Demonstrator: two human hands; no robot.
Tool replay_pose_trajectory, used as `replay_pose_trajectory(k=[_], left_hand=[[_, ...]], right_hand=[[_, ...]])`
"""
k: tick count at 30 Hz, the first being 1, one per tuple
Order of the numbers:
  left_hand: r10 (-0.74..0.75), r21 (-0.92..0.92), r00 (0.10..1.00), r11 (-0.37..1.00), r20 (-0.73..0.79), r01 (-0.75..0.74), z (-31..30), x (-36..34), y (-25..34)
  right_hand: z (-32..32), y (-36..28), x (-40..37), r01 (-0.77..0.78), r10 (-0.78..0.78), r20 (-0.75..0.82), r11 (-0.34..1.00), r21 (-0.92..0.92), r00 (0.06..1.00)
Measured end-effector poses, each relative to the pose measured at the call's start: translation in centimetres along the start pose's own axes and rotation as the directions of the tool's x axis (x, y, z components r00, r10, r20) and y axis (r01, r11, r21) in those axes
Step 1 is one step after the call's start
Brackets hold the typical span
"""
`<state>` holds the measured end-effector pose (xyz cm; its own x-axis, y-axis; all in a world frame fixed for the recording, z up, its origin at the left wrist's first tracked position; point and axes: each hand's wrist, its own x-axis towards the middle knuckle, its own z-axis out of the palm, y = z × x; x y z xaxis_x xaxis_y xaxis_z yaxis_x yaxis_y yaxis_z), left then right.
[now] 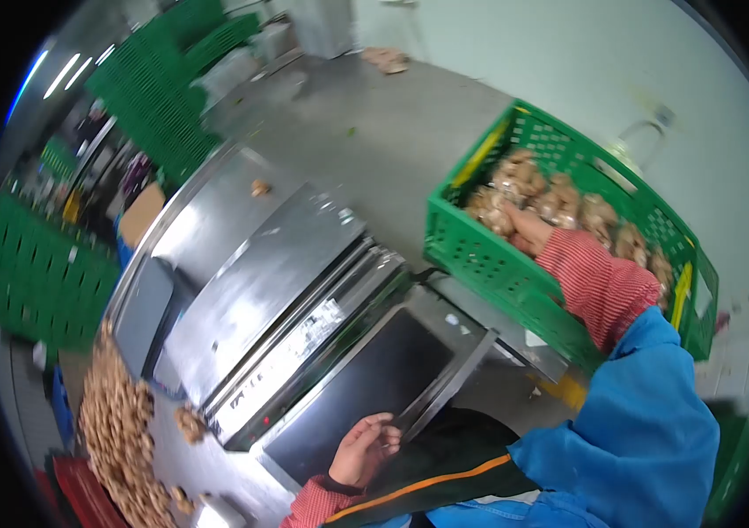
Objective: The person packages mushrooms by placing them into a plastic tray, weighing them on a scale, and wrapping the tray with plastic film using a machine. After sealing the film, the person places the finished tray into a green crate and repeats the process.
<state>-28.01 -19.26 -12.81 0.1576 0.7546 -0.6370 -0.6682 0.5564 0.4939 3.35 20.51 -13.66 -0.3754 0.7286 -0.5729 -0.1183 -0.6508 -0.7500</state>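
My right hand [528, 231] reaches into a green plastic crate [515, 275]. Its fingers are on a clear-wrapped pack of ginger [491, 209] at the crate's near left end, partly hidden by the pack. More wrapped ginger packs [599, 213] lie in a row beside it. Over the near edge of a steel machine's dark flat plate [361, 387] hovers my left hand [366, 449], fingers loosely curled and slightly apart, with nothing visible in them. The machine's steel cover [264, 295] stands beyond the plate.
A large heap of loose ginger [119, 431] lies on the steel table [216, 480] at left, near a grey tray-like piece [144, 304]. Stacked green crates [150, 97] rise at the back left. A white wall [586, 53] borders the crate's far side.
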Motion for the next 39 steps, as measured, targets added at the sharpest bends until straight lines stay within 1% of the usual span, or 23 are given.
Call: replay_pose_trajectory(k=[2, 3, 4, 5, 6, 7, 9, 10, 12, 13, 14, 16, 18, 19, 20, 21, 24, 29, 32, 33, 36, 38, 39], left_hand=[[0.02, 0.013, 0.999, 1.0, -0.029, -0.02, -0.3, -1.1, -0.2], [0.042, 0.026, 0.999, 0.999, 0.001, -0.042, -0.6, -1.4, -0.5], [0.067, 0.038, 0.998, 0.997, 0.021, -0.067, -1.1, -2.0, -0.7], [0.07, 0.096, 0.995, 0.992, 0.068, -0.077, -2.1, -2.8, -0.7], [0.135, 0.124, 0.988, 0.982, 0.08, -0.144, -2.2, -4.1, 0.2], [0.176, 0.17, 0.984, 0.969, 0.036, -0.179, -2.8, -6.1, 1.9], [0.321, 0.22, 0.944, 0.929, -0.077, -0.298, -6.3, -9.8, 4.6], [0.425, 0.231, 0.893, 0.893, -0.149, -0.386, -8.8, -11.5, 5.3], [0.654, 0.295, 0.604, 0.751, -0.456, -0.591, -14.4, -14.1, 7.5], [0.67, 0.339, 0.424, 0.704, -0.609, -0.625, -18.9, -14.7, 8.3], [0.689, 0.413, 0.286, 0.66, -0.666, -0.627, -23.3, -15.8, 9.2], [0.699, 0.592, 0.038, 0.632, -0.714, -0.501, -34.6, -16.2, 9.5], [0.713, 0.707, -0.066, 0.671, -0.698, -0.226, -47.0, -15.3, 8.6], [0.727, 0.727, -0.055, 0.676, -0.685, -0.122, -49.1, -15.1, 9.1], [0.738, 0.739, -0.04, 0.673, -0.673, -0.018, -50.5, -14.8, 9.7], [0.593, 0.585, 0.046, 0.802, -0.804, -0.125, -46.7, -15.8, 12.0], [0.624, 0.628, 0.206, 0.776, -0.753, -0.058, -50.4, -14.3, 12.8], [0.658, 0.694, 0.288, 0.719, -0.695, 0.033, -52.3, -13.5, 12.2], [0.65, 0.71, 0.306, 0.688, -0.695, 0.151, -50.6, -14.8, 12.9], [0.646, 0.709, 0.314, 0.687, -0.696, 0.157, -50.7, -14.9, 12.7], [0.654, 0.711, 0.3, 0.686, -0.695, 0.152, -50.7, -15.5, 12.1], [0.72, 0.761, 0.248, 0.617, -0.648, 0.2, -50.3, -16.4, 12.2], [0.714, 0.764, 0.29, 0.633, -0.638, 0.122, -50.5, -17.2, 12.2]], right_hand=[[-0.6, 0.7, 1.1, 0.036, -0.012, 0.278, 0.996, -0.081, 0.96], [0.5, 0.4, 0.5, 0.036, -0.02, 0.288, 0.998, -0.05, 0.957], [2.7, -1.0, -1.2, 0.057, -0.079, -0.041, 0.918, -0.393, 0.996], [-1.0, -2.0, 1.4, 0.082, -0.228, 0.019, 0.271, -0.959, 0.973], [-4.7, -3.0, 4.1, -0.149, -0.371, 0.079, -0.547, -0.824, 0.925], [1.3, -4.7, -1.3, -0.09, -0.368, 0.222, -0.668, -0.739, 0.903], [5.4, -5.1, -2.2, 0.006, -0.755, 0.217, -0.272, -0.962, 0.619], [10.7, -4.4, -5.0, 0.206, -0.836, 0.359, -0.298, -0.932, 0.415], [20.5, -2.0, -8.4, 0.409, -0.749, 0.443, -0.249, -0.878, 0.494], [24.9, -0.3, -9.9, 0.49, -0.703, 0.479, -0.211, -0.846, 0.525], [28.9, 3.2, -9.6, 0.729, -0.713, 0.567, -0.115, -0.675, 0.412], [39.7, 8.6, -11.9, 0.856, -0.519, 0.78, -0.16, -0.491, 0.35], [48.7, 14.1, -11.6, 0.921, -0.372, 0.868, -0.076, -0.381, 0.329], [52.9, 17.0, -10.6, 0.95, -0.325, 0.91, -0.087, -0.3, 0.257], [56.9, 20.0, -9.5, 0.945, -0.252, 0.931, -0.126, -0.302, 0.264], [60.6, 23.1, -8.2, 0.938, -0.234, 0.935, -0.16, -0.308, 0.267], [69.1, 29.8, -3.8, 0.738, 0.048, 0.805, -0.434, -0.516, 0.591], [73.1, 35.1, 0.5, 0.575, 0.331, 0.473, -0.532, -0.622, 0.817], [72.0, 37.8, 1.8, 0.578, 0.272, 0.521, -0.527, -0.623, 0.809], [71.6, 39.0, 2.7, 0.388, 0.163, 0.354, -0.286, -0.876, 0.921], [70.7, 38.9, 2.4, 0.324, 0.168, 0.312, -0.049, -0.945, 0.935], [71.4, 37.8, 0.9, 0.426, 0.17, 0.407, -0.101, -0.899, 0.898], [71.8, 36.9, -0.3, 0.471, 0.17, 0.448, -0.136, -0.872, 0.878]])
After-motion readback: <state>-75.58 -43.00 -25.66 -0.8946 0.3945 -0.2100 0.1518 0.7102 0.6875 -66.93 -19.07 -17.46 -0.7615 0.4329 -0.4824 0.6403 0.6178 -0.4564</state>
